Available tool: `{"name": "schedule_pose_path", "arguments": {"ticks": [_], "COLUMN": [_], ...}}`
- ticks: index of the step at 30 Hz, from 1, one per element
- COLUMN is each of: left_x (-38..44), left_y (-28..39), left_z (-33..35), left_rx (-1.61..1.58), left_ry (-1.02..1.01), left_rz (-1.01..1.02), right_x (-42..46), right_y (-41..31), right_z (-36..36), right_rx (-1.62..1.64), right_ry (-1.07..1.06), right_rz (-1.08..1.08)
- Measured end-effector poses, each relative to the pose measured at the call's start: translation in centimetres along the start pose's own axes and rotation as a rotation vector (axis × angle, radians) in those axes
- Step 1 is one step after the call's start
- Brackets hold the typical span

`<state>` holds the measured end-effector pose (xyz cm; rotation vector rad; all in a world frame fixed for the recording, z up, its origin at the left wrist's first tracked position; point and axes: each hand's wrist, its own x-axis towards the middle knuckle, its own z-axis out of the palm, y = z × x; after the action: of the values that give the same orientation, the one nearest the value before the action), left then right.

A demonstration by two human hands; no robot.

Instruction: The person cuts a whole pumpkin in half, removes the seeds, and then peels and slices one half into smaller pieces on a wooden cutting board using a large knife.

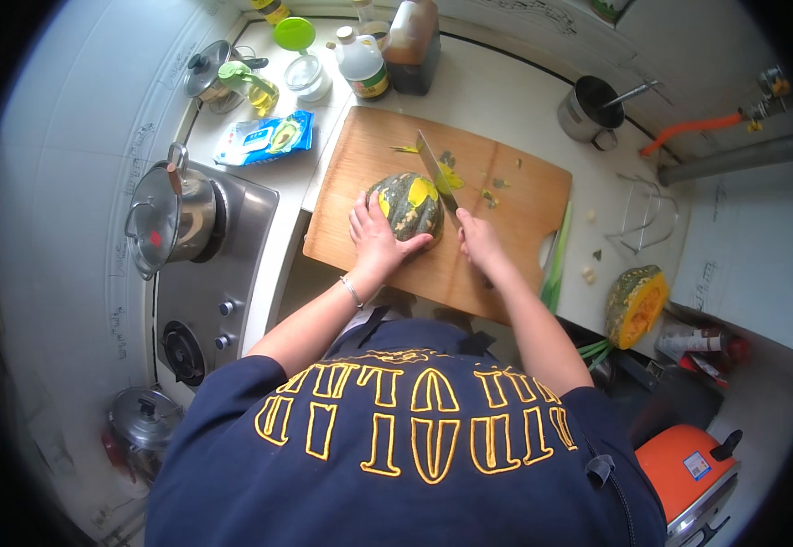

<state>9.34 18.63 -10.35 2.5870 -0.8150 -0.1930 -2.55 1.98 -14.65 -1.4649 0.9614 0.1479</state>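
Note:
A green mottled pumpkin piece [406, 205] with yellow peeled patches rests on a wooden cutting board [533, 178]. My left hand [379, 236] presses on its near left side with the fingers spread. In my right hand [478, 239] is the handle of a kitchen knife [432, 164], its blade pointing away from me, just right of the pumpkin. Bits of green and yellow peel [449, 176] lie beyond and to the right of the blade. Whether the blade touches the pumpkin, I cannot tell.
Left are a gas stove [246, 239] with a lidded pot [177, 215] and a wipes pack [266, 139]. Bottles [362, 65] stand behind the board. On the right are a steel pot [591, 109], a wire rack [646, 215], green onion stalks [559, 263] and a cut pumpkin half [636, 304].

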Motion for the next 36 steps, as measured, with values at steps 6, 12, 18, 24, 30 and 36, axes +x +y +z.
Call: {"name": "schedule_pose_path", "arguments": {"ticks": [6,12,18,24,30,36], "left_x": [0.2,-0.9,-0.9,0.4,0.1,-0.2], "left_y": [-0.3,-1.4,-3.5,-1.9,-2.3,-1.9], "left_z": [-0.3,0.7,3.4,1.6,2.6,1.1], "left_rx": [-0.006,-0.196,-0.057,-0.249,-0.121,-0.384], "left_ry": [-0.041,0.052,0.012,0.101,0.246,-0.09], "left_rz": [0.01,-0.049,0.079,-0.045,0.016,-0.182], "right_x": [-2.3,-8.5,-8.2,-6.3,-4.5,-3.4], "right_y": [0.1,-5.4,-7.9,-8.4,-8.7,-9.0], "right_z": [-0.4,-1.8,-2.2,-1.4,-0.7,0.0], "right_rx": [-0.334,-0.661,-0.947,-1.117,-1.213,-1.253], "right_ry": [0.136,0.032,-0.095,-0.105,-0.144,-0.175], "right_rz": [-0.313,-0.467,-0.572,-0.552,-0.593,-0.598]}}
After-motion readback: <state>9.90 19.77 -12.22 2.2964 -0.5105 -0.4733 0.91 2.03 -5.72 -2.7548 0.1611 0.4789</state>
